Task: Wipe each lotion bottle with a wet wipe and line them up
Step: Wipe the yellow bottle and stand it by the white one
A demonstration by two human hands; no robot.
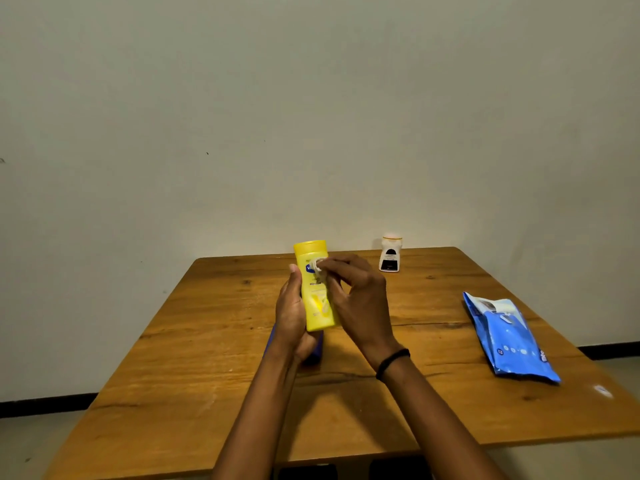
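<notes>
Mid-wipe on the yellow bottle point(317, 289), held upright above the middle of the desk point(194, 358), cap up, label toward the camera. Left hand point(292, 317) wrapped around the lower body from the 9 o'clock side, thumb up along the edge, palm cupping the base. Right hand point(356, 299) pinched narrow on a small wadded wipe point(317, 265), pressed against the logo near the top of the label, just below the cap. Under the left palm, a sliver of something dark blue point(317, 351), likely another bottle lying on the desk; too hidden to say for sure. At 1 o'clock from the hands, near the far edge, a small white bottle point(390, 253) standing upright with a dark label, well apart from the yellow one. At 3 o'clock, the blue wipe pack point(509, 337) lying flat near the right edge. No row formed yet by the look of things, so probably early or midway through the job. Next, by judgement: drag the wipe down the front, turn the bottle in the left hand to reach the sides and back, then stand it on the desk in line with the white one. Worth keeping a firm grip, since a damp plastic surface may slip, and setting down clear of whatever lies beneath.
</notes>
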